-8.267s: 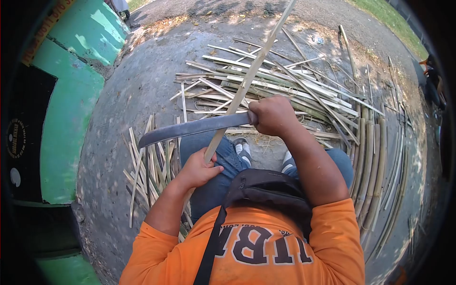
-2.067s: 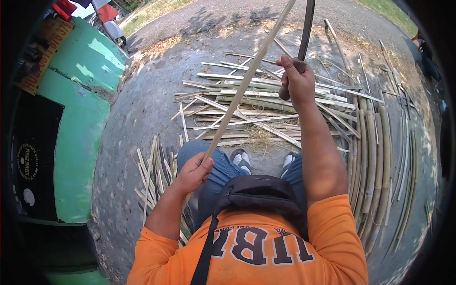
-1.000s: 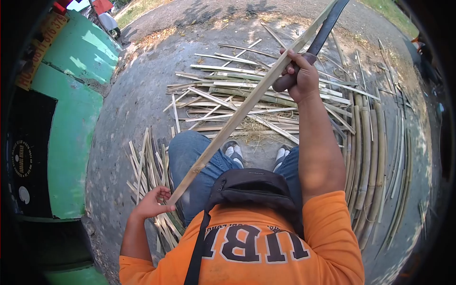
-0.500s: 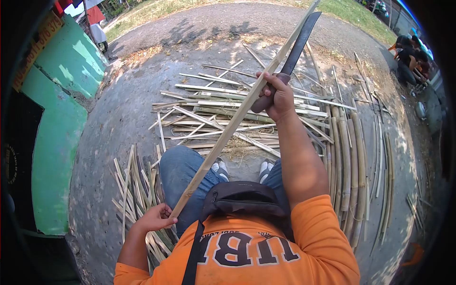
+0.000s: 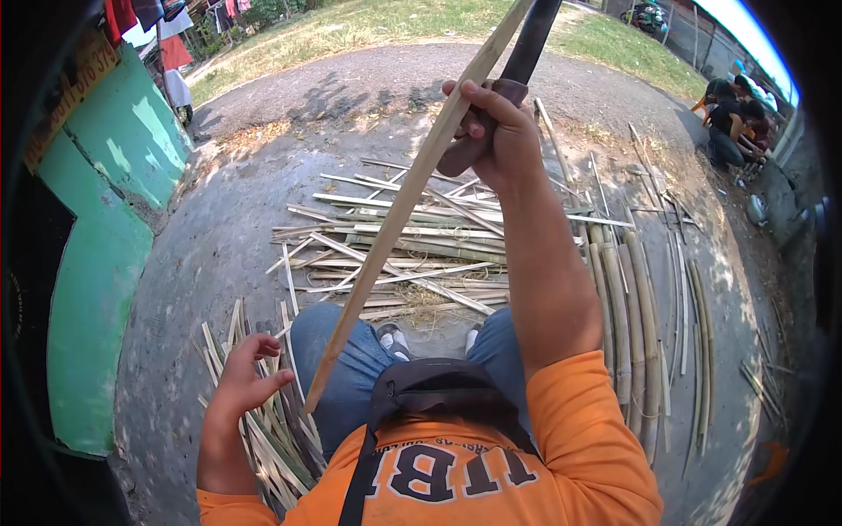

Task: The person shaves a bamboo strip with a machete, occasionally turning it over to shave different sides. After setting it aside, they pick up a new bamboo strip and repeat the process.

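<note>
My right hand (image 5: 495, 131) is raised in front of me, its fingers around the brown handle of a long dark-bladed knife (image 5: 532, 44) and against a long pale bamboo strip (image 5: 386, 237). The strip slants down to the left, its lower end above my left thigh. Apart from that end, my left hand (image 5: 252, 375) has its fingers spread and holds nothing. Below it lies a bundle of split strips (image 5: 276, 447).
A pile of bamboo strips (image 5: 421, 237) lies ahead of my feet, with thicker bamboo lengths (image 5: 636, 324) to the right. A green wall (image 5: 96, 289) stands at left. People (image 5: 732, 123) crouch at the far right.
My left hand has let go of the strip's lower end and opened. My right hand has moved up and slightly left with the knife and strip. The view has tilted up.
</note>
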Demonstrator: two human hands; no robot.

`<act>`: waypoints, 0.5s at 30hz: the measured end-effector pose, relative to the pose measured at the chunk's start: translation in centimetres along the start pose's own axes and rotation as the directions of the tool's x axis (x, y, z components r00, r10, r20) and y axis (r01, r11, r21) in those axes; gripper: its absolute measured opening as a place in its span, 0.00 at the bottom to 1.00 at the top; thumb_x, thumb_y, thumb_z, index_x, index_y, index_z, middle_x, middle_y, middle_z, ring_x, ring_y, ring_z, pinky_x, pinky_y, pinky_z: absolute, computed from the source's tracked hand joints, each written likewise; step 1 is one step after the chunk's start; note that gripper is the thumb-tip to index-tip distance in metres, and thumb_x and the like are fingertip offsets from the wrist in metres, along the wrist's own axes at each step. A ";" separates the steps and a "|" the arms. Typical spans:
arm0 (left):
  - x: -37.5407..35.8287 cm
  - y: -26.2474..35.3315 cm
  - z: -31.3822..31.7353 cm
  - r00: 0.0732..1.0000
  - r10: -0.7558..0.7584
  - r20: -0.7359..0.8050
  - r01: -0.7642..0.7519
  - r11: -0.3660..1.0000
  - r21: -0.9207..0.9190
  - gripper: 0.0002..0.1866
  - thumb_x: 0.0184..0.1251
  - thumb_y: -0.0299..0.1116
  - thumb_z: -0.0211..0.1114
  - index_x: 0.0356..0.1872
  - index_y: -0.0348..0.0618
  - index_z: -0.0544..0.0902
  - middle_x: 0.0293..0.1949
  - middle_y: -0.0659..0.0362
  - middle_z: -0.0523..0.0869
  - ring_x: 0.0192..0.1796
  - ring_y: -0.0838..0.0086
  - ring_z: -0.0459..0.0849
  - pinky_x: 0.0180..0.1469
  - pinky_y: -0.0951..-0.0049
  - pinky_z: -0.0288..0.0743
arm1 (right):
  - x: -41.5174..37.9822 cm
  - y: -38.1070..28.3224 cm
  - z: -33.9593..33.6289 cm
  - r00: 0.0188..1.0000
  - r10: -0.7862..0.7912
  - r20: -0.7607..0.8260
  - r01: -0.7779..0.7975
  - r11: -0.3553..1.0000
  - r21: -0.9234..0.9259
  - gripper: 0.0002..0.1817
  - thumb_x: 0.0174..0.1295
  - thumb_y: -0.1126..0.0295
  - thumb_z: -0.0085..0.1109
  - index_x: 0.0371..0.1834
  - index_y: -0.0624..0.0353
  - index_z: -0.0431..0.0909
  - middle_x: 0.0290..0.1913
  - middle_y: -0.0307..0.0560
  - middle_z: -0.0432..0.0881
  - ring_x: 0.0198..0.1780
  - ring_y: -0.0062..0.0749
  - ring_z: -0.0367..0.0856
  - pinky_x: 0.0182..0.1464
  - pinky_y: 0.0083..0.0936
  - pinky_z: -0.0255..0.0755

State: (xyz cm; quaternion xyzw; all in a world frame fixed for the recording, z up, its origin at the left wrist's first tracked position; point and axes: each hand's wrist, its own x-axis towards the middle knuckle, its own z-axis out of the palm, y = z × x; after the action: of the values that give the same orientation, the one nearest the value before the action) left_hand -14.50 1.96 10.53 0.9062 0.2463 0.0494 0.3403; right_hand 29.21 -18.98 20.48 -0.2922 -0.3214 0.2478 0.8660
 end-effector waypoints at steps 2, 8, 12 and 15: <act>3.3 5.1 -3.4 0.957 0.220 -0.189 -0.221 0.975 0.016 0.35 0.54 0.51 0.87 0.57 0.42 0.82 0.51 0.57 0.87 0.55 0.67 0.87 0.61 0.62 0.78 | 1.6 -1.3 2.2 0.997 -0.002 0.079 0.001 1.000 0.010 0.17 0.69 0.70 0.68 0.49 0.77 0.83 0.26 0.39 0.78 0.27 0.17 0.74 0.36 0.20 0.71; 15.4 24.2 -11.7 0.706 0.569 -0.422 -0.672 0.726 -0.145 0.37 0.72 0.59 0.72 0.66 0.37 0.77 0.57 0.56 0.85 0.61 0.70 0.84 0.60 0.68 0.76 | 5.1 -6.3 7.3 0.910 0.039 0.412 -0.082 0.993 0.086 0.20 0.71 0.68 0.66 0.57 0.75 0.78 0.28 0.37 0.80 0.27 0.15 0.75 0.34 0.15 0.75; 18.9 34.5 -14.0 0.746 0.615 -0.255 -0.624 0.779 0.052 0.47 0.79 0.76 0.41 0.69 0.36 0.76 0.58 0.52 0.84 0.60 0.63 0.83 0.67 0.60 0.73 | 5.2 -9.3 10.8 0.912 0.036 0.408 -0.014 0.998 -0.057 0.13 0.71 0.70 0.65 0.49 0.70 0.81 0.31 0.37 0.81 0.26 0.15 0.72 0.31 0.14 0.70; 19.6 38.2 -14.9 0.741 0.658 -0.131 -0.666 0.695 -0.272 0.41 0.84 0.70 0.37 0.63 0.40 0.79 0.52 0.53 0.85 0.54 0.67 0.83 0.58 0.63 0.77 | 5.6 -10.3 11.8 0.903 0.032 0.428 0.014 0.994 -0.105 0.13 0.71 0.73 0.64 0.53 0.69 0.79 0.34 0.39 0.82 0.26 0.14 0.71 0.30 0.12 0.68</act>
State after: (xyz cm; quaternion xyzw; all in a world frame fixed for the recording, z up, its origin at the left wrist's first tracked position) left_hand 14.59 -4.52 44.88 0.8703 -0.1027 0.2160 0.4305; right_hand 27.19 -18.69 37.01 -0.2772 -0.5152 0.2926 0.7564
